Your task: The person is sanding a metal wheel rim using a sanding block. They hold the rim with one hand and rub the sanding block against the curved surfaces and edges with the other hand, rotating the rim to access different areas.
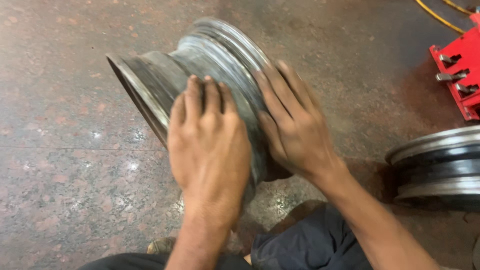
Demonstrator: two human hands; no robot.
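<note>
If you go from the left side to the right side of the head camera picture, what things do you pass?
Grey metal wheel rim → left hand → right hand → second wheel rim lying on the floor → red machine at the right edge.

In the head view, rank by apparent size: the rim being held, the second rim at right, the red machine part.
1. Held rim, though nearest the camera.
2. Second rim, cut off by the frame.
3. Red machine part, also cut off; true sizes unsure.

wheel rim (200,65): dull grey, scuffed | floor (70,165): speckled reddish-brown | machine (462,70): red | hose (440,17): yellow
</note>
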